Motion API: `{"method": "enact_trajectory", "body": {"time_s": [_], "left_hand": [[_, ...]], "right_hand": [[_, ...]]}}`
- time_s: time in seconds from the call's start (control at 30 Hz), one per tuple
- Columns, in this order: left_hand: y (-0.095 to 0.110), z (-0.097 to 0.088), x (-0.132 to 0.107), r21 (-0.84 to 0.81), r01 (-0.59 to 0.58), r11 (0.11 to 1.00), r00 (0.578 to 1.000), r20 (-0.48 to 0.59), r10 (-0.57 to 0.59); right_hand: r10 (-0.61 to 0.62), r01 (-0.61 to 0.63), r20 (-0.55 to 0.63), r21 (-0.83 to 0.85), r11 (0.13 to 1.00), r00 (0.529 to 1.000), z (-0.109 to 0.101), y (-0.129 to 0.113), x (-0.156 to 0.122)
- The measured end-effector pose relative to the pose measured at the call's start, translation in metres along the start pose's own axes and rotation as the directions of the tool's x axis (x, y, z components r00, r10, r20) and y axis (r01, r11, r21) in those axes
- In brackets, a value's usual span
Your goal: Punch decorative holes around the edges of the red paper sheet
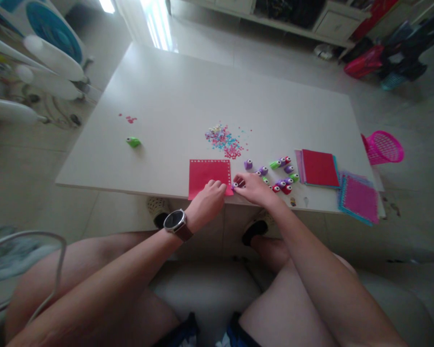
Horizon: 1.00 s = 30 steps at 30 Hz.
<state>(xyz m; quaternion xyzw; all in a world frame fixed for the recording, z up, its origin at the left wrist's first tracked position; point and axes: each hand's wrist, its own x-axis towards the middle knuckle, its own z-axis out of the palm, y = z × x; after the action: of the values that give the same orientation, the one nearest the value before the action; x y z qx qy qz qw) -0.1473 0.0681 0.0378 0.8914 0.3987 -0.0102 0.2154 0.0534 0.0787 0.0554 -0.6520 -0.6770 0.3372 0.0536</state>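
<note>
A square sheet of red paper (206, 176) lies at the front edge of the table, with small holes along its top and right edges. Over its lower right part rests my left hand (211, 195), fingers curled down and gripping the paper near that corner. Just right of the sheet, my right hand (251, 187) has its fingers closed around a small purple craft punch (235, 185), which meets the paper's right edge. Beside the right hand stand several more small punches (282, 183) in purple, green and red.
Beyond the sheet lies a pile of tiny coloured paper cutouts (224, 140). A green punch (133, 141) and a few red cutouts (131, 119) sit at left. To the right are a stack of red paper (320, 167) and a stack of purple-pink and blue sheets (359, 197).
</note>
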Motion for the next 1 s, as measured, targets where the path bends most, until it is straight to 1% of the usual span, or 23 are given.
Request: {"method": "enact_trajectory", "body": {"time_s": [0.13,0.2,0.3,0.4,0.53,0.63,0.87,1.0], "left_hand": [[0.000,-0.002,-0.003,0.005,0.016,1.000,1.000,0.008,-0.016],[-0.001,-0.003,-0.003,0.010,0.022,1.000,1.000,0.006,-0.022],[-0.002,-0.004,-0.003,0.053,0.018,0.998,1.000,-0.019,-0.017],[-0.005,-0.002,-0.003,0.068,0.025,0.997,0.999,-0.047,-0.021],[-0.012,0.007,-0.002,-0.004,-0.026,1.000,0.999,-0.025,0.026],[-0.015,0.011,-0.001,-0.052,-0.048,0.997,0.999,-0.014,0.047],[-0.013,0.004,-0.002,-0.114,-0.045,0.993,0.999,0.006,0.046],[-0.013,0.002,-0.002,-0.120,-0.046,0.992,0.999,0.008,0.048]], "right_hand": [[-0.073,0.074,0.030,-0.007,0.997,0.997,0.000,0.000,0.000],[-0.048,0.047,0.023,0.027,0.999,0.999,0.000,0.000,0.000],[0.051,-0.053,0.021,0.098,0.994,0.998,-0.001,0.003,0.001],[0.101,-0.106,0.039,0.156,0.982,0.994,0.000,0.009,0.004],[0.108,-0.119,0.062,0.226,0.967,0.992,0.004,0.014,0.007],[0.104,-0.118,0.069,0.250,0.961,0.992,0.004,0.013,0.008],[0.126,-0.133,0.046,0.205,0.970,0.991,-0.002,0.007,0.006],[0.109,-0.115,0.042,0.217,0.969,0.993,-0.002,0.007,0.005]]}}
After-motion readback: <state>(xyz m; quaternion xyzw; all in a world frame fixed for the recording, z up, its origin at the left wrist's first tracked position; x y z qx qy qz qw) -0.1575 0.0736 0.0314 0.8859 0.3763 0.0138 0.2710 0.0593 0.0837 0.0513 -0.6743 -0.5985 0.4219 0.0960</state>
